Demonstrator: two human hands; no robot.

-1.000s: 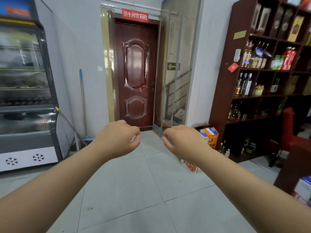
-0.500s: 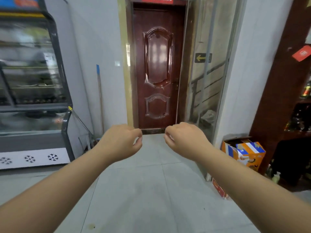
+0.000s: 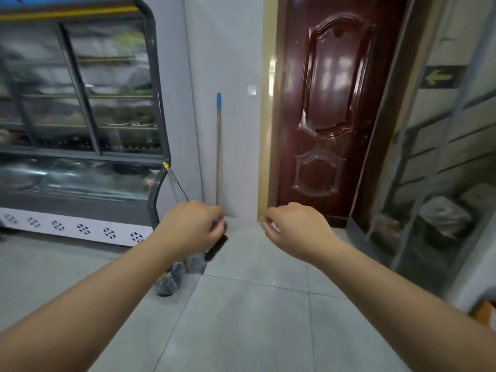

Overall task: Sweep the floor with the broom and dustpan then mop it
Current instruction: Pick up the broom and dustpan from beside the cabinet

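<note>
From the head camera, both arms reached forward over the grey tiled floor point(image 3: 241, 318) toward the wall point(image 3: 230, 63) left of the dark red door point(image 3: 330, 103). The left hand point(image 3: 192, 228) and the right hand point(image 3: 291, 232) each had their fingers curled inward and held nothing. A pole with a blue tip point(image 3: 218, 149) stood upright against the wall just left of the door. Further left of the door, a second pole with a yellow tip point(image 3: 175, 182) leaned against the display fridge point(image 3: 80, 116). Its lower part was hidden behind the left hand. Dark bristles point(image 3: 171, 280) lay on the floor below that hand, left of the door; whether they belonged to a broom or a mop I could not tell.
</note>
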